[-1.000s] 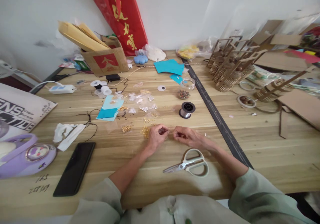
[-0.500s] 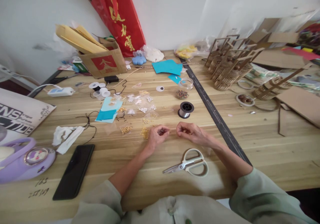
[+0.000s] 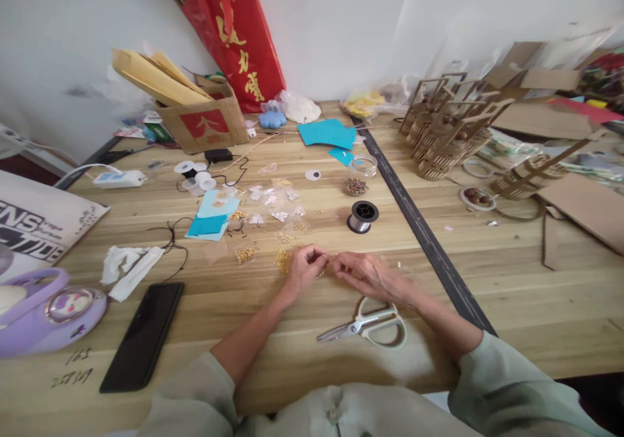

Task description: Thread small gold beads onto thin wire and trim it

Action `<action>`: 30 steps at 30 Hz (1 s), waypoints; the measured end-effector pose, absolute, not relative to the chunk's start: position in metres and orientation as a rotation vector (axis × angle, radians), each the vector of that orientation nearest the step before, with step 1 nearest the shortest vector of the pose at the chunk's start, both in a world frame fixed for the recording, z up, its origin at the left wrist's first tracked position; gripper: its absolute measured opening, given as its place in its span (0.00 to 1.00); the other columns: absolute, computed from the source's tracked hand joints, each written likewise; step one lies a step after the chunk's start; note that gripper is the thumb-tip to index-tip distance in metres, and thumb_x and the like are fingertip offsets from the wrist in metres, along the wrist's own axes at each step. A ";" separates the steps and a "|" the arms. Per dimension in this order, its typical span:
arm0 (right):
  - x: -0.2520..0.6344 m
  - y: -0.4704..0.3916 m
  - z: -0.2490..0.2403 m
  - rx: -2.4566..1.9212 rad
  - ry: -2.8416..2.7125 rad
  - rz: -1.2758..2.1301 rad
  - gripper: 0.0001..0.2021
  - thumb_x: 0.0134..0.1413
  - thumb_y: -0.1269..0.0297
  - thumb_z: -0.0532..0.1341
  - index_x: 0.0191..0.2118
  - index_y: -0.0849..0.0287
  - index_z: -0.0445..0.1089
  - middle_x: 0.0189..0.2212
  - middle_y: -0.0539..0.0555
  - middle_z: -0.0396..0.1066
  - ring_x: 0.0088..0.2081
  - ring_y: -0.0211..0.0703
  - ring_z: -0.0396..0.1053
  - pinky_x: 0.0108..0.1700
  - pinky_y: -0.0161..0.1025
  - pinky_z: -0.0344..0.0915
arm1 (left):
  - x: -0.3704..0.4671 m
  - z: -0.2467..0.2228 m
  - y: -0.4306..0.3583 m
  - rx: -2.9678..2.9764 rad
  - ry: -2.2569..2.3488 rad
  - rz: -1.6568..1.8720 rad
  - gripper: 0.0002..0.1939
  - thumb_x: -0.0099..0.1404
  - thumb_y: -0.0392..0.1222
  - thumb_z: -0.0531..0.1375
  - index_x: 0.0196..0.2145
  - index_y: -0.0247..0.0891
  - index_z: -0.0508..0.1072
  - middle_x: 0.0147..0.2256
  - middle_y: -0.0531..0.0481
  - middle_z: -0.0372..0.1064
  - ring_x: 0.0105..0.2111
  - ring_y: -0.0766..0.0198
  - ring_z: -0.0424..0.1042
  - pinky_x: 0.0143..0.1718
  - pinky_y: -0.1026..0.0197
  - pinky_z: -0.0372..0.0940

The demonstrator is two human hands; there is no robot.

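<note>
My left hand is closed in a pinch just right of a loose pile of small gold beads. Opposite it, almost fingertip to fingertip, my right hand has its fingers drawn together too. Some tiny gold bits show under the fingertips; what each hand pinches is too small to make out. Scissors with off-white handles lie just below my right hand, blades pointing left. A black spool of thin clear or silvery line stands beyond that hand.
Small bags of silvery pieces and more gold beads lie left of centre. A jar of mixed beads stands behind the spool. Left are a black phone and blue cards. Small woven baskets stand at right.
My right hand has moved left, closer to my left hand, and its fingers have turned downward. My left hand has barely moved. The scissors lie in the same place.
</note>
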State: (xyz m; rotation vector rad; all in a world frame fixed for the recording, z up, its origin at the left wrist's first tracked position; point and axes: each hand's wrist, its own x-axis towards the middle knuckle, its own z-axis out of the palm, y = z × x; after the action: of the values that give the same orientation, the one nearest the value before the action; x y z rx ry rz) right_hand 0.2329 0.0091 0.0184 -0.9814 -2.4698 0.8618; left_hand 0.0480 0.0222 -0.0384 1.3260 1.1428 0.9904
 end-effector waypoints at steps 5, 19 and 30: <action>0.224 -0.001 0.015 -0.950 -2.511 0.921 0.03 0.60 0.70 0.52 0.36 0.58 0.61 0.26 0.48 0.65 0.26 0.35 0.61 0.30 0.31 0.56 | 0.049 -0.035 0.021 1.303 1.144 1.003 0.09 0.55 0.42 0.60 0.24 0.33 0.68 0.21 0.52 0.67 0.20 0.71 0.64 0.22 0.69 0.59; 0.242 -0.012 0.058 -1.062 -2.570 0.777 0.05 0.59 0.68 0.55 0.35 0.57 0.67 0.21 0.47 0.66 0.21 0.34 0.61 0.26 0.32 0.51 | 0.049 -0.030 0.019 1.141 1.109 0.944 0.09 0.55 0.43 0.60 0.26 0.33 0.68 0.21 0.50 0.70 0.19 0.71 0.67 0.19 0.69 0.60; 0.240 -0.006 0.054 -0.986 -2.834 0.374 0.10 0.61 0.72 0.52 0.29 0.58 0.65 0.28 0.55 0.70 0.36 0.44 0.65 0.36 0.37 0.57 | 0.048 -0.039 0.021 1.154 1.154 1.011 0.09 0.54 0.41 0.61 0.25 0.33 0.67 0.21 0.50 0.71 0.19 0.70 0.68 0.19 0.69 0.61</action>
State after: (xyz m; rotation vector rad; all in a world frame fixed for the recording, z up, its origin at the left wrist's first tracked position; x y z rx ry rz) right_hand 0.2402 -0.0064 0.0542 -0.9863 -2.8343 0.3738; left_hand 0.0478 0.0211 -0.0389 1.1543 1.1539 1.0115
